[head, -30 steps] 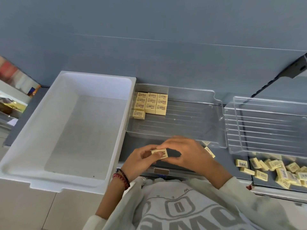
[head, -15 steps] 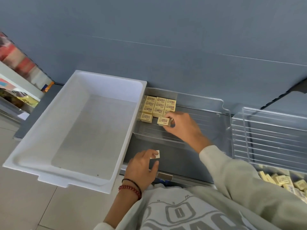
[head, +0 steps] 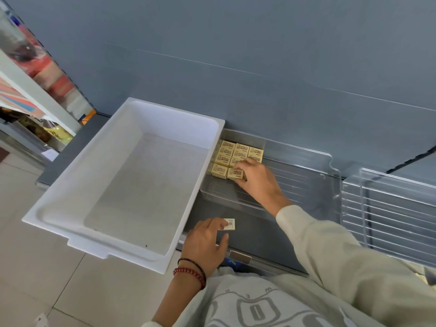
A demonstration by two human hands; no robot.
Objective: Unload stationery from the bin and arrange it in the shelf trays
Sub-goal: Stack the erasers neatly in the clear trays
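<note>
White bin (head: 165,109) on the left looks empty. Left hand (head: 205,244) pinches a spare eraser (head: 229,224), barcode up, low over the shelf front. Right hand (head: 257,180) has split off from it and reached into the clear tray (head: 306,175), fingers curled on the front-row eraser (head: 235,173), seating it against the eraser block (head: 233,152). Row's growing, and the spare likely goes in next.

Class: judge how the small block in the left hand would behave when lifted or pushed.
Probably light: the left hand holds the block by fingertips alone. Likely rigid and flat-faced, so it should slide, not roll. Matching blocks sit flat in the tray.
</note>
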